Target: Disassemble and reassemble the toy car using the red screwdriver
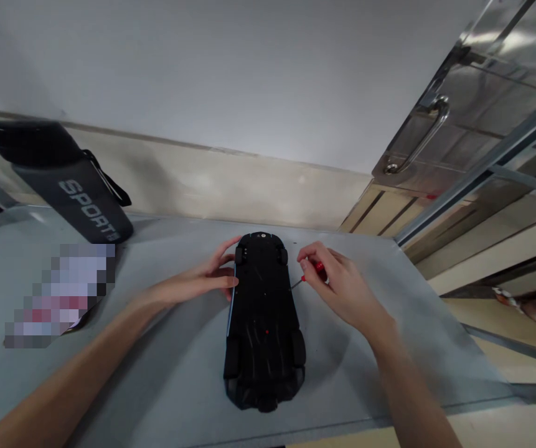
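Observation:
A black toy car [263, 298] lies upside down on the grey table [165, 386], its wheels and underside facing up. A thin blue strip of its body shows along the left edge. My left hand [216, 274] rests against the car's left side, thumb on the edge and fingers apart. Closed around a red-handled screwdriver [303, 278] is my right hand [330, 274], just right of the car. The screwdriver's thin shaft points left, its tip at the car's right edge. Most of the handle is hidden by my fingers.
A dark sports bottle [76, 186] with a strap stands at the back left, near the wall [230, 180]. In front of it lies a flat object with a blurred-out surface [65, 295]. Beyond the table's right edge are a metal door handle [419, 140] and metal rails [482, 162].

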### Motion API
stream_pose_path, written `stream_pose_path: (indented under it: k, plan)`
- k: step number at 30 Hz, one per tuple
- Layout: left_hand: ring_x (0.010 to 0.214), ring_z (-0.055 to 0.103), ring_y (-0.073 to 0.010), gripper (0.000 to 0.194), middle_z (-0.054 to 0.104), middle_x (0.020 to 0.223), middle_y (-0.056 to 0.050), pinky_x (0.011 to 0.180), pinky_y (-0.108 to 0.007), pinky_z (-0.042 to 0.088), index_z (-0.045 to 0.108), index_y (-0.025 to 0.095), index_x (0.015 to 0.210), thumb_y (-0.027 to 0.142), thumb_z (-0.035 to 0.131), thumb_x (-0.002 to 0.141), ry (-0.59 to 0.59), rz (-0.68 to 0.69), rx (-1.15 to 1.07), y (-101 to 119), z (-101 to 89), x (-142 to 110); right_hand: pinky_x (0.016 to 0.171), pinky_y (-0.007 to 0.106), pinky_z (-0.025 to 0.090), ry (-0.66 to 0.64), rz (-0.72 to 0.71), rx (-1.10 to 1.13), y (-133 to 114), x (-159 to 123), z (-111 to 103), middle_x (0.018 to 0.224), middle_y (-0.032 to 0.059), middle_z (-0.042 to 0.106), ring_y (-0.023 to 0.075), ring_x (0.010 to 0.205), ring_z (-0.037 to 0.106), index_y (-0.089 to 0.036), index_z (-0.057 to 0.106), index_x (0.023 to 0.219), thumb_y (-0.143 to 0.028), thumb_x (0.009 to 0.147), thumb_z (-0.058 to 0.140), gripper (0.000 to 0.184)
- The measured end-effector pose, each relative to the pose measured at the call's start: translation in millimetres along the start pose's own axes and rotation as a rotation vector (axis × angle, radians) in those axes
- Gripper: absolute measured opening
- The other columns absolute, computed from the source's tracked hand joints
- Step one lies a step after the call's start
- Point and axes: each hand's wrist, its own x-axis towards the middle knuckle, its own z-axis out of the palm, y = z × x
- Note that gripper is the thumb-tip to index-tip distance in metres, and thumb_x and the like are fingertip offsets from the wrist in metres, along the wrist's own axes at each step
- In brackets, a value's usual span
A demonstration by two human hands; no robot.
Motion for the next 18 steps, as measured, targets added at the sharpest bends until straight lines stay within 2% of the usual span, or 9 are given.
stream_pose_path:
  k: [5,8,10,14,18]
  plan:
    - [0.112,0.067,-0.0229,0.093,0.034,0.168,-0.011,0.088,-0.039,0.057,0.013,0.050,0.169,0.036,0.073,0.099,0.002,-0.004,-0.012,0.5,0.2,1.4,0.073,0.032,0.050,0.025,-0.050,-0.005,0.4,0.0,2.6,0.089,0.0011,0.064,0.0189,0.082,0.065,-0.025,0.053,0.115,-0.012,0.096,0.050,0.023]
    - [0.112,0.067,-0.0233,0.092,0.032,0.169,-0.012,0.091,-0.041,0.057,0.015,0.050,0.168,0.036,0.073,0.098,0.015,-0.016,-0.005,4.2,2.0,0.1,0.071,0.031,0.049,0.023,-0.013,-0.016,-0.9,-0.1,3.2,0.084,0.0001,0.065,0.0179,0.076,0.064,-0.025,0.054,0.110,-0.017,0.101,0.048,0.013]
    - [0.111,0.067,-0.0231,0.093,0.031,0.170,-0.012,0.092,-0.042,0.057,0.015,0.051,0.168,0.037,0.074,0.098,0.026,-0.024,-0.003,5.9,2.9,-0.6,0.069,0.030,0.048,0.016,0.005,-0.013,-1.2,-0.2,2.9,0.082,-0.0008,0.064,0.0171,0.073,0.063,-0.026,0.054,0.109,-0.017,0.103,0.046,0.014]
    - [0.108,0.067,-0.0219,0.093,0.038,0.165,-0.010,0.091,-0.042,0.057,0.015,0.051,0.168,0.035,0.074,0.098,0.029,-0.024,-0.012,6.4,3.8,-1.0,0.072,0.030,0.049,0.011,-0.047,0.000,-1.0,-0.3,2.0,0.084,-0.0007,0.063,0.0178,0.079,0.064,-0.025,0.052,0.117,-0.012,0.096,0.049,0.025]
    - [0.105,0.066,-0.0218,0.091,0.040,0.164,-0.007,0.090,-0.041,0.058,0.018,0.053,0.167,0.037,0.074,0.098,0.031,-0.016,-0.014,5.1,3.6,-1.4,0.070,0.030,0.047,-0.006,-0.008,-0.008,-1.2,-0.1,1.6,0.081,-0.0018,0.063,0.0166,0.074,0.062,-0.025,0.054,0.110,-0.017,0.103,0.047,0.013]
